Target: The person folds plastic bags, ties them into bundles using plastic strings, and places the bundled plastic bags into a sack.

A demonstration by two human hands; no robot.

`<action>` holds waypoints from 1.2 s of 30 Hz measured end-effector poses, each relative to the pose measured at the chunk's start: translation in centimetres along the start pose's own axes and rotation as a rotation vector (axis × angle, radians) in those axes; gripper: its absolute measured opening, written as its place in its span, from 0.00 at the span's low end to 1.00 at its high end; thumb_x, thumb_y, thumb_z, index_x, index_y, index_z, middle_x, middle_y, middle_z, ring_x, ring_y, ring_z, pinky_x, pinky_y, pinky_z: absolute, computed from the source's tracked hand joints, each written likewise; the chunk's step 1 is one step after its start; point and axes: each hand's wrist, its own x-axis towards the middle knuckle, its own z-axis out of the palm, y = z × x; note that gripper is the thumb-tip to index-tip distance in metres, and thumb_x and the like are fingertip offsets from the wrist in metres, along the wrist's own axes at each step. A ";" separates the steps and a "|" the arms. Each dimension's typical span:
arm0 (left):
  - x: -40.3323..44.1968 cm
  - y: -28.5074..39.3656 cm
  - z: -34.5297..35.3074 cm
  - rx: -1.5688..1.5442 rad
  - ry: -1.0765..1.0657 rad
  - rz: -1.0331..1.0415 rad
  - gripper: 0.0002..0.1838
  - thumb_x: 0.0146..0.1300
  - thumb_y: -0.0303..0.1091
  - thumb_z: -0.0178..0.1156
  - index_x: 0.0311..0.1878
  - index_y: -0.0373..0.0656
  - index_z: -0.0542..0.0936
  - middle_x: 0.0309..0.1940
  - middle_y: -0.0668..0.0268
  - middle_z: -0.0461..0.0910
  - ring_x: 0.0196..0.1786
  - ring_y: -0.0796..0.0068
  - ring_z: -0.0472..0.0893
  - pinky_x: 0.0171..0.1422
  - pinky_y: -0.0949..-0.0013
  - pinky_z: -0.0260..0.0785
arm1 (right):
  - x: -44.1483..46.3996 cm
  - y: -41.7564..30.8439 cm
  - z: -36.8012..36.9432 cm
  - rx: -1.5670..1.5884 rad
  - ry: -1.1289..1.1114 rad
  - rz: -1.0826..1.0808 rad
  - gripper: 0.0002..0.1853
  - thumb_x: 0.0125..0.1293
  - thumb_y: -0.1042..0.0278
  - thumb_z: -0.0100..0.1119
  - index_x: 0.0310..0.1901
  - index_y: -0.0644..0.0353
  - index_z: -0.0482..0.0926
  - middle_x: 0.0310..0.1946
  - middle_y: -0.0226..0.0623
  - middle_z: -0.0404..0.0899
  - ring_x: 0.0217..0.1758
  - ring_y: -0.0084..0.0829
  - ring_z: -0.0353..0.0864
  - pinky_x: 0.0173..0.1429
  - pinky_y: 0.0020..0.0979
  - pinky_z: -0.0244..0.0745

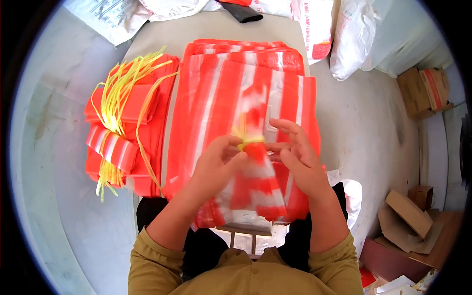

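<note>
A blurred bundle of red-and-white striped plastic [268, 184] is gathered at its middle by a yellow plastic strip [242, 140]. My left hand [219, 162] grips the bundle beside the strip, thumb and fingers bent in. On the other side, my right hand [301, 160] has its fingers apart, with some fingertips near or against the tied part; exact contact is unclear. Under both hands lies a broad stack of striped plastic bags [209, 101]. To the left, loose yellow strips [115, 98] lie over folded red plastic [135, 101] and a small striped roll [112, 149].
The stacks rest on a grey-beige tabletop [172, 30]. White printed sacks [115, 19] and a black item [242, 12] are at its far edge. A white plastic bag [355, 39] stands at right. Cardboard boxes [418, 93] and an opened carton [410, 221] are on the right side.
</note>
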 end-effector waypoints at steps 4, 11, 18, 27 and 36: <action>-1.3 1.9 1.3 -1.067 -0.222 -0.226 0.30 0.78 0.40 0.62 0.76 0.38 0.66 0.67 0.56 0.78 0.66 0.61 0.81 0.71 0.54 0.75 | -0.1 1.0 1.1 0.142 -0.078 -0.202 0.22 0.79 0.75 0.53 0.72 0.60 0.69 0.69 0.39 0.74 0.59 0.29 0.83 0.61 0.33 0.80; -0.6 0.5 2.1 -0.739 -0.076 -0.357 0.25 0.77 0.31 0.60 0.73 0.40 0.70 0.65 0.57 0.80 0.64 0.63 0.83 0.71 0.52 0.77 | 0.7 1.9 -1.2 -0.383 0.161 -0.006 0.28 0.78 0.74 0.57 0.76 0.61 0.65 0.66 0.41 0.77 0.64 0.27 0.79 0.64 0.30 0.76; -0.7 1.6 2.8 -0.731 -0.072 -0.331 0.37 0.75 0.28 0.60 0.82 0.40 0.56 0.72 0.55 0.73 0.70 0.62 0.77 0.75 0.53 0.73 | 0.6 1.2 0.4 -0.064 0.121 0.084 0.42 0.74 0.80 0.59 0.84 0.61 0.48 0.60 0.44 0.83 0.60 0.29 0.84 0.64 0.32 0.78; -0.2 -0.7 4.0 -0.363 -0.238 -0.315 0.33 0.75 0.21 0.59 0.79 0.39 0.60 0.69 0.59 0.76 0.70 0.70 0.77 0.75 0.60 0.71 | 2.0 2.8 -2.7 -0.199 0.233 -0.038 0.42 0.76 0.78 0.57 0.85 0.61 0.47 0.78 0.52 0.63 0.79 0.38 0.68 0.80 0.40 0.66; -0.5 0.5 4.6 -0.569 -0.214 -0.305 0.34 0.74 0.22 0.58 0.80 0.39 0.58 0.70 0.57 0.74 0.70 0.66 0.77 0.74 0.57 0.74 | -0.5 2.1 -1.8 -0.013 0.137 0.052 0.39 0.74 0.79 0.59 0.84 0.63 0.54 0.80 0.44 0.62 0.80 0.35 0.66 0.81 0.37 0.64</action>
